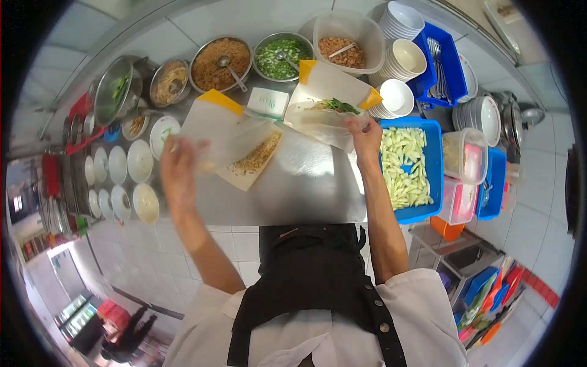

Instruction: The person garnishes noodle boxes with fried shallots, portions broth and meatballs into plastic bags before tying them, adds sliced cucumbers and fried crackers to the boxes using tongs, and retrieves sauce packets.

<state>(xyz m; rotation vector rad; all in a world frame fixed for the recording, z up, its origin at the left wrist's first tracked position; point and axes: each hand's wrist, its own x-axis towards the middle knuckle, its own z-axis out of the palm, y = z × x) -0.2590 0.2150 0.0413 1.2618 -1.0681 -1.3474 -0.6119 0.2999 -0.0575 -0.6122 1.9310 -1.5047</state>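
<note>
Two sheets of wrapping paper with yellow corners lie on the steel counter. The left paper (pixel 211 125) is partly lifted, with brown crumbly food (pixel 260 156) on its lower part. Blurred by motion, my left hand (pixel 181 160) is at that paper's left side; its fingers are smeared. My right hand (pixel 365 133) pinches the edge of the right paper (pixel 306 98), which bears green leaves (pixel 342 106) and other food partly hidden by a fold. A small white box (pixel 268 102) stands between the two papers.
Metal bowls of brown food (pixel 214 64) and chopped green onion (pixel 275 59) line the back. Stacked white bowls (pixel 396 98), a blue cutlery basket (pixel 422 38) and a blue tray of pale green pieces (pixel 435 168) are at right. Several white bowls (pixel 140 160) stand left.
</note>
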